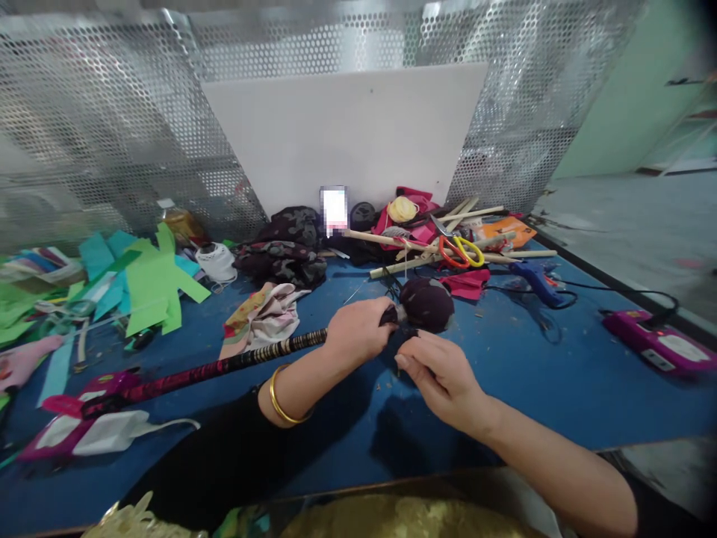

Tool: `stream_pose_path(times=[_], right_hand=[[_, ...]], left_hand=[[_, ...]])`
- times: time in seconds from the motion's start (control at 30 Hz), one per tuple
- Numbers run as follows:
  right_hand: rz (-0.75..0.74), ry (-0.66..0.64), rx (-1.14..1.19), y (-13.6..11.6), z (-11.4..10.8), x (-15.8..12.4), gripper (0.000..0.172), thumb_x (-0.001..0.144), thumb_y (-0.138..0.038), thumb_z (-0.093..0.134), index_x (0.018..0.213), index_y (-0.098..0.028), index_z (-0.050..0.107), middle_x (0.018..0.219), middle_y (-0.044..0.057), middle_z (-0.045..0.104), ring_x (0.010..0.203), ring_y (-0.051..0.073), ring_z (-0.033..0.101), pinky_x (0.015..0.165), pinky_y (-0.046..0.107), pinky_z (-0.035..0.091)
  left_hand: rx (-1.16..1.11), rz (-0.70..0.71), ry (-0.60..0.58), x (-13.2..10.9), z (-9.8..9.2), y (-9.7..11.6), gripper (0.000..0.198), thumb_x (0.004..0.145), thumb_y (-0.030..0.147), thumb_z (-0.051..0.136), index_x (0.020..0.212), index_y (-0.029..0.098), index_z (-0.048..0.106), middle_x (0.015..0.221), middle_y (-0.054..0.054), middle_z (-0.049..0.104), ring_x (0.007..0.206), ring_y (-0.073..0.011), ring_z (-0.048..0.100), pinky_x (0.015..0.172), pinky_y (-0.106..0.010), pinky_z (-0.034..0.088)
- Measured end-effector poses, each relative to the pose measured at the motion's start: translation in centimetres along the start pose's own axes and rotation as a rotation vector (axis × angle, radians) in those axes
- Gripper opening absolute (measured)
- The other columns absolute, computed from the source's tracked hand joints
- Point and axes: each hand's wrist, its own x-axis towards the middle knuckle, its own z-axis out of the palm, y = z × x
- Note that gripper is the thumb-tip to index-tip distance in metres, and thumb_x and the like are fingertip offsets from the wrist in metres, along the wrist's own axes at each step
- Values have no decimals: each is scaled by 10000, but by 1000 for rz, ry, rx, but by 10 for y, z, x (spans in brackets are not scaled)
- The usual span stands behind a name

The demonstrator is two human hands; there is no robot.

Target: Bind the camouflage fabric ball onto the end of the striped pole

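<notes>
And here the left hand [361, 332] has its fingers clamped around the wrapped stick [224, 365], which slants leftward over the blue table [532, 373], its dark ball [426, 305] sitting just beyond the knuckles! Right beside it, the right hand [445, 377] pinches dark cloth [404, 338] below the ball, thumb and fingertips together, with orange-and-yellow-handled scissors [468, 252] lying behind among pale sticks [400, 266].

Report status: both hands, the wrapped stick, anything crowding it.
Left hand gripping wrapped stick, by dark round bundle. Right hand pinching dark cloth beside it. Scissors, wooden sticks beyond bundle, off both hands.
</notes>
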Motion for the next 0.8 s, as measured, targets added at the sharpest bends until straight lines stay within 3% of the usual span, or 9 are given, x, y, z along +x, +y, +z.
stream_pose_path(times=[0.17,0.3,0.47,0.6,0.8], right_hand=[[8,19,-167,3,-34,3,163,917,-205,454,853,-197,603,759,52,589,652,136,516,579,242,403],[-144,-12,-387,7,-59,12,241,912,-211,437,831,-227,664,769,49,580,644,139,509,547,242,362],[-241,-99,-433,5,-67,40,282,913,-209,420,824,-229,686,713,34,499,593,128,442,521,240,296],[-152,-81,-481,11,-58,65,265,917,-276,447,811,-204,679,684,15,434,576,124,402,522,240,259],[180,-103,-405,35,-48,83,231,872,-296,530,719,-183,662,665,15,503,628,137,461,577,243,277]], left_hand=[[-21,6,18,2,-9,-7,213,808,372,527,946,256,642,939,-30,703,873,-228,635,689,-280,457],[-121,46,-46,0,-12,-4,188,789,379,562,858,235,662,846,-10,700,784,-196,627,662,-257,438],[-181,100,-119,-6,-13,4,212,787,362,574,928,239,674,864,-10,707,794,-193,631,668,-247,438],[-32,133,-92,-13,-12,9,206,792,373,575,929,246,661,869,-31,704,823,-230,641,647,-270,440],[201,270,-10,-19,-12,12,143,832,321,532,901,224,612,870,-30,692,808,-240,651,603,-282,440]])
